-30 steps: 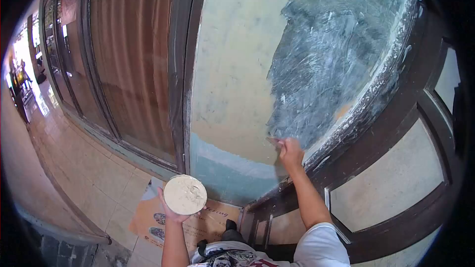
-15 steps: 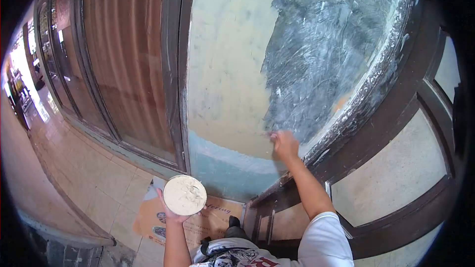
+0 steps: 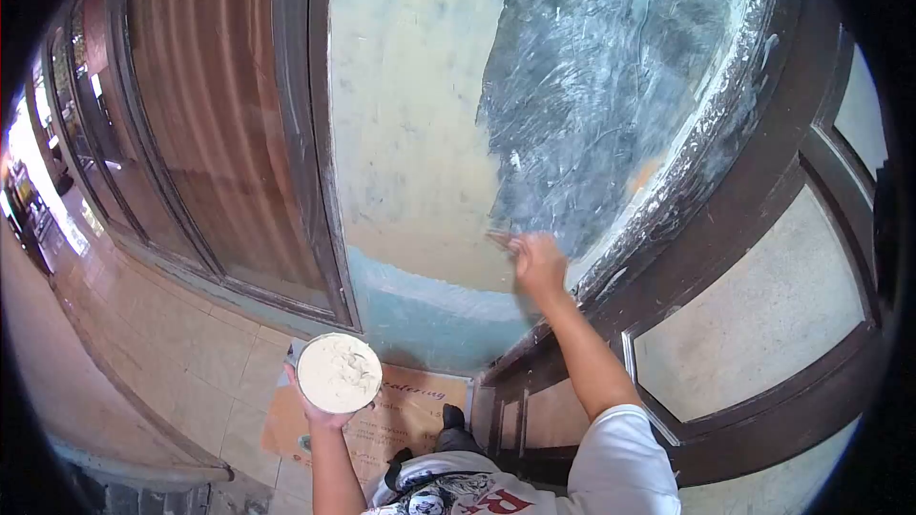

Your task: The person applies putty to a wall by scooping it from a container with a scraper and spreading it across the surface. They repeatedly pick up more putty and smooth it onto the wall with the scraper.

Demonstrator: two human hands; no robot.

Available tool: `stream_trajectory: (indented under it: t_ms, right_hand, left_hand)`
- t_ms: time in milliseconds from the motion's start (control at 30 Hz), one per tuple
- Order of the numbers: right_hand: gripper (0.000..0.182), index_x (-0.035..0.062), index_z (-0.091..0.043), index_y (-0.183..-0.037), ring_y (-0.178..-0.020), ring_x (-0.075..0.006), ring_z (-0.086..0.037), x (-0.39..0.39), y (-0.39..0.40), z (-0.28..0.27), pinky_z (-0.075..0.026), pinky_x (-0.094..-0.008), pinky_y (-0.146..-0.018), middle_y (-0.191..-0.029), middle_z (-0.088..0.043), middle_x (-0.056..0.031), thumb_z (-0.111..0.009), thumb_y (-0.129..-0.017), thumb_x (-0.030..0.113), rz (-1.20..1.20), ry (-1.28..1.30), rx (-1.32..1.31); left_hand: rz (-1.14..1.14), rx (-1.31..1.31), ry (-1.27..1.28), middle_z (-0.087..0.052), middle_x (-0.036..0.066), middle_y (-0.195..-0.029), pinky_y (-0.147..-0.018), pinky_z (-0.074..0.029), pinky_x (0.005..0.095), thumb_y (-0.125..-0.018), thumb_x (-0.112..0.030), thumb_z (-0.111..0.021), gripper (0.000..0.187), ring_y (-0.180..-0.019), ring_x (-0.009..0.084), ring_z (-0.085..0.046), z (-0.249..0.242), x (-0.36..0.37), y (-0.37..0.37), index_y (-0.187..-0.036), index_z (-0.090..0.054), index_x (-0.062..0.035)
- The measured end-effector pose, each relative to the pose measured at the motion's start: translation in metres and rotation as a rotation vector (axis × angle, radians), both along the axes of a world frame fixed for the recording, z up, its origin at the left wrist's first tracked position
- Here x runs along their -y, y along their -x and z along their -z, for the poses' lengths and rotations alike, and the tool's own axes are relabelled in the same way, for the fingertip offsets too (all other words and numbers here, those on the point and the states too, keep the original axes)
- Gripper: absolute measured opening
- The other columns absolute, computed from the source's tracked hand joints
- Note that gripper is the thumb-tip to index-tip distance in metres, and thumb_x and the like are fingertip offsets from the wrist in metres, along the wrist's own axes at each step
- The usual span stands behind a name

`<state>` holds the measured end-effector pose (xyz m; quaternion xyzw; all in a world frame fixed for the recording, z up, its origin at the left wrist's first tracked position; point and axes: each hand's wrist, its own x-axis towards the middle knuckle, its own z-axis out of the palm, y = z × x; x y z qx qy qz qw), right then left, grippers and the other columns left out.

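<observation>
My left hand [image 3: 326, 415] grips a round tub [image 3: 303, 391] from below and its left side. Thick cream-coloured paste [image 3: 339, 372] fills it nearly to the rim, with a stirred, uneven surface. My right hand [image 3: 541, 267] is closed around a putty knife [image 3: 500, 239], seen nearly edge-on and partly hidden by the fingers. The knife lies at the wall, near the lower end of the border between a cream coat [image 3: 410, 153] and a dark grey streaked area [image 3: 592, 95]. Under the cream coat runs a pale blue-green band [image 3: 420, 310].
A dark-framed window with a brown curtain [image 3: 205, 105] stands left of the wall panel. To the right is a brown door with pale panels [image 3: 754, 315]. An orange printed mat [image 3: 382, 439] lies on the tiled floor [image 3: 196, 362] by my feet.
The view has shifted, so the wall appears further left. My right hand has turned, and more of the putty knife shows, pointing left. My left hand still holds the tub.
</observation>
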<state>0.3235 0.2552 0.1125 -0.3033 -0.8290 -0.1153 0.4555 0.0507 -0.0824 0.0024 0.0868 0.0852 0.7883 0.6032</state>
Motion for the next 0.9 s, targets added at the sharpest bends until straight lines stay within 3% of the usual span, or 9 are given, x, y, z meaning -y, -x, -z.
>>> stream_trajectory:
  t_ms: [100,167,267,400,500,567,633,767,900]
  right_hand:
    - [0.011,0.0098,-0.07,-0.094,-0.085,-0.0364,-0.066,0.009,0.004,0.037,-0.053,-0.045,-0.069,-0.09,-0.067,-0.0107,-0.071,-0.089,0.019,-0.003,0.088,0.302]
    - [0.013,0.0096,-0.07,-0.097,-0.085,-0.0357,-0.066,-0.008,0.002,0.02,-0.053,-0.0451,-0.07,-0.09,-0.068,-0.0102,-0.072,-0.089,0.021,0.075,0.075,0.33]
    - [0.01,0.0137,-0.07,-0.095,-0.082,-0.0339,-0.062,-0.008,-0.001,-0.03,-0.051,-0.0469,-0.066,-0.084,-0.062,-0.0084,-0.071,-0.087,0.02,0.108,-0.081,-0.134]
    - [0.005,0.0152,-0.072,-0.091,-0.081,-0.0308,-0.063,-0.006,-0.006,0.047,-0.052,-0.0466,-0.066,-0.082,-0.062,-0.0054,-0.071,-0.087,0.018,0.057,0.024,0.185]
    - [0.003,0.015,-0.073,-0.089,-0.082,-0.0303,-0.063,-0.008,-0.001,0.028,-0.052,-0.0464,-0.067,-0.083,-0.063,-0.005,-0.07,-0.088,0.017,0.085,0.045,0.219]
    - [0.005,0.014,-0.073,-0.091,-0.083,-0.0307,-0.063,-0.009,-0.005,-0.006,-0.052,-0.0467,-0.067,-0.086,-0.066,-0.0058,-0.069,-0.089,0.016,0.009,-0.035,0.011]
    - [0.006,0.0132,-0.072,-0.093,-0.085,-0.0302,-0.064,-0.001,-0.01,-0.024,-0.054,-0.0457,-0.07,-0.089,-0.068,-0.0065,-0.069,-0.089,0.015,0.168,-0.042,-0.147]
    - [0.006,0.012,-0.072,-0.093,-0.087,-0.0324,-0.065,0.01,-0.011,0.045,-0.054,-0.0455,-0.071,-0.087,-0.068,-0.0069,-0.07,-0.087,0.013,0.009,0.064,0.15]
    - [0.009,0.0117,-0.073,-0.093,-0.085,-0.0328,-0.065,-0.01,-0.017,0.001,-0.054,-0.046,-0.069,-0.087,-0.069,-0.0068,-0.073,-0.084,0.013,0.083,-0.012,-0.014]
  left_hand:
    - [-0.023,0.067,0.103,-0.058,0.02,-0.14,-0.066,-0.054,0.0727,-0.086,-0.09,-0.031,0.098,-0.11,0.0516,-0.063,-0.004,-0.003,-0.001,-0.146,-0.049,-0.0164]
    - [-0.024,0.071,0.092,-0.058,0.021,-0.14,-0.063,-0.054,0.0724,-0.085,-0.091,-0.031,0.098,-0.106,0.0517,-0.065,-0.009,-0.006,-0.001,-0.146,-0.05,-0.0165]
    - [0.009,0.098,0.143,-0.059,0.022,-0.137,-0.056,-0.056,0.0694,-0.084,-0.091,-0.031,0.099,-0.1,0.0527,-0.066,-0.016,-0.006,-0.001,-0.146,-0.049,-0.0157]
    - [0.017,0.033,0.121,-0.058,0.022,-0.139,-0.056,-0.056,0.0689,-0.084,-0.091,-0.031,0.099,-0.102,0.0527,-0.066,-0.013,-0.007,-0.001,-0.147,-0.049,-0.0152]
    - [0.102,0.14,0.022,-0.054,0.023,-0.144,-0.061,-0.057,0.0713,-0.079,-0.096,-0.03,0.109,-0.107,0.057,-0.063,-0.008,-0.007,0.006,-0.151,-0.044,-0.0156]
    - [0.054,0.16,0.105,-0.054,0.024,-0.144,-0.061,-0.056,0.0723,-0.079,-0.096,-0.029,0.109,-0.107,0.058,-0.062,-0.006,-0.008,0.007,-0.152,-0.043,-0.0159]
    - [0.102,0.052,0.029,-0.052,0.025,-0.145,-0.061,-0.055,0.0738,-0.078,-0.097,-0.03,0.11,-0.108,0.0594,-0.061,0.0,-0.009,0.012,-0.153,-0.041,-0.0161]
    - [0.129,-0.008,-0.038,-0.053,0.024,-0.145,-0.063,-0.055,0.0743,-0.083,-0.092,-0.031,0.104,-0.11,0.0593,-0.06,-0.002,-0.012,0.012,-0.153,-0.041,-0.0163]
    - [0.048,0.128,0.122,-0.052,0.023,-0.145,-0.062,-0.056,0.0728,-0.079,-0.096,-0.031,0.109,-0.108,0.0582,-0.061,0.002,-0.015,0.014,-0.152,-0.042,-0.0155]
